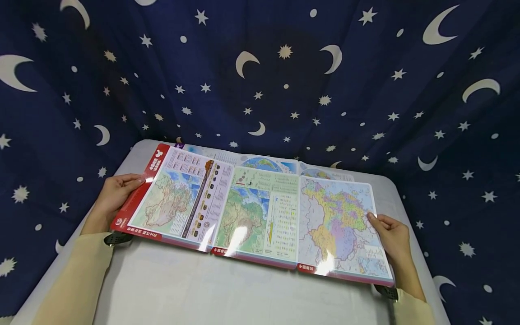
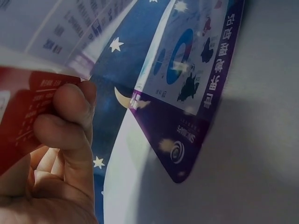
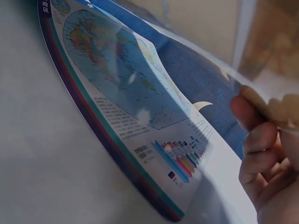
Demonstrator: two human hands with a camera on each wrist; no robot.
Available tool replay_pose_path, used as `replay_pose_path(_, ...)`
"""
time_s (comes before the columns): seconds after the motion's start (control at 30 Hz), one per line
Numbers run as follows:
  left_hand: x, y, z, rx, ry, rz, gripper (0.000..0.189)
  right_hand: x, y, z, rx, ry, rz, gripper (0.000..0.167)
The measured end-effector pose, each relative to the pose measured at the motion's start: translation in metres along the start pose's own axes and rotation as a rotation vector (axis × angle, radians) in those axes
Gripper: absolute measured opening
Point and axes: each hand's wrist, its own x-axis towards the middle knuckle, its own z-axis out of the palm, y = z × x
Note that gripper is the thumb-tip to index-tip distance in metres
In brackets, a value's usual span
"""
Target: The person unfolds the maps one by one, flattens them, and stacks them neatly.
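Observation:
A glossy folding map (image 1: pixel 260 221) with three panels is spread wide between both hands, tilted above the white table. Its red left edge is pinched between the thumb and fingers of the left hand (image 1: pixel 115 194). On the other side, the right hand (image 1: pixel 392 237) pinches the right edge, thumb on the front face. Behind and below lies a second folding map (image 1: pixel 264 163), mostly hidden by the first. In the left wrist view its purple corner (image 2: pixel 175 144) shows; the right wrist view shows its world map panel (image 3: pixel 117 70).
The white table (image 1: pixel 243 298) has rounded far corners. A dark blue curtain (image 1: pixel 284 113) with moons and stars hangs around its back and sides. Dark bands (image 1: pixel 118 238) circle the wrists below the sleeves.

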Motion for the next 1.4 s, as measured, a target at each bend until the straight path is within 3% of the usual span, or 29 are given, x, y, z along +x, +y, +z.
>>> replay_pose_path(0.33,0.011,-0.002,0.001,0.055,0.025,0.015,0.064,0.017,0.017,-0.004,-0.004,-0.040,-0.006,0.021)
replay_pose_path(0.57,0.013,-0.003,0.000,0.060,0.045,0.030,0.063,0.021,0.031,-0.006,0.064,-0.153,-0.085,0.021)
replay_pose_path(0.7,0.013,-0.002,0.001,0.066,0.063,0.034,0.064,0.023,0.032,-0.008,0.048,-0.199,-0.118,0.023)
replay_pose_path(0.87,0.015,-0.001,-0.005,0.130,0.104,0.018,0.065,0.031,0.033,-0.016,0.084,-0.239,-0.220,0.026)
replay_pose_path(0.97,0.015,-0.003,-0.011,0.151,0.134,0.004,0.064,0.033,0.034,-0.017,0.120,-0.271,-0.235,0.030)
replay_pose_path(1.03,0.015,-0.005,-0.013,0.133,0.140,-0.004,0.063,0.031,0.034,-0.015,0.051,-0.284,-0.222,0.033)
replay_pose_path(1.2,0.016,-0.007,-0.013,0.103,0.142,-0.010,0.061,0.023,0.033,-0.006,-0.262,-0.253,-0.179,0.039)
replay_pose_path(1.4,0.019,0.000,-0.009,0.119,0.168,-0.018,0.069,0.018,0.030,0.002,-0.372,-0.161,-0.170,0.038)
